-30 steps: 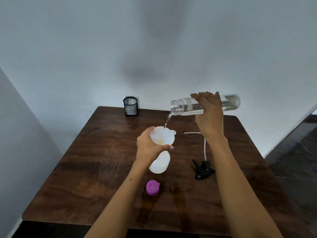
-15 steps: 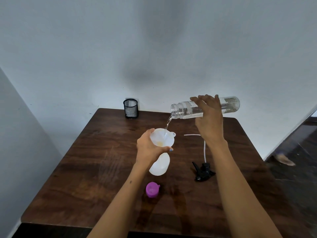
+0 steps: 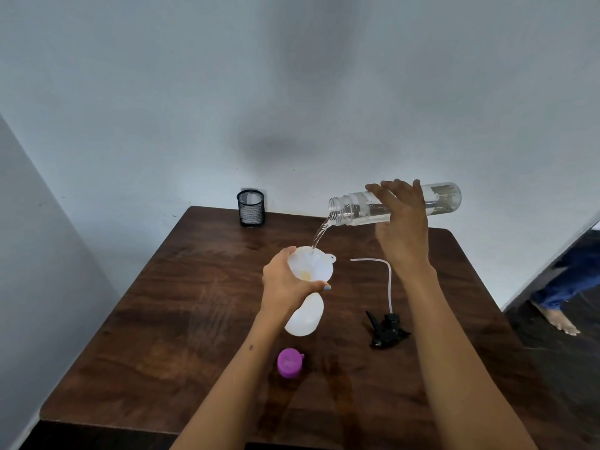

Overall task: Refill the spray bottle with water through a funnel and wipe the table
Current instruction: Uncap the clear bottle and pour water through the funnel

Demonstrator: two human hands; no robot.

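A white funnel [image 3: 313, 264] sits in the neck of the white spray bottle [image 3: 305, 316], which stands on the brown table [image 3: 181, 306]. My left hand [image 3: 285, 284] grips the bottle's neck just under the funnel. My right hand [image 3: 402, 222] grips a clear water bottle [image 3: 354, 206], held almost level above the table with its mouth to the left. A thin stream of water [image 3: 319, 233] runs from its mouth into the funnel. The black spray head [image 3: 386, 329] with its long clear tube [image 3: 388, 280] lies on the table to the right.
A purple cap [image 3: 289, 362] lies on the table in front of the spray bottle. A black mesh pen cup [image 3: 250, 207] stands at the table's far edge by the wall. A person's bare foot and blue trouser leg [image 3: 558, 306] show on the dark floor at the right.
The water keeps pouring into the funnel. Both hands hold nearly the same places. A person's foot and leg have come into view at the right.
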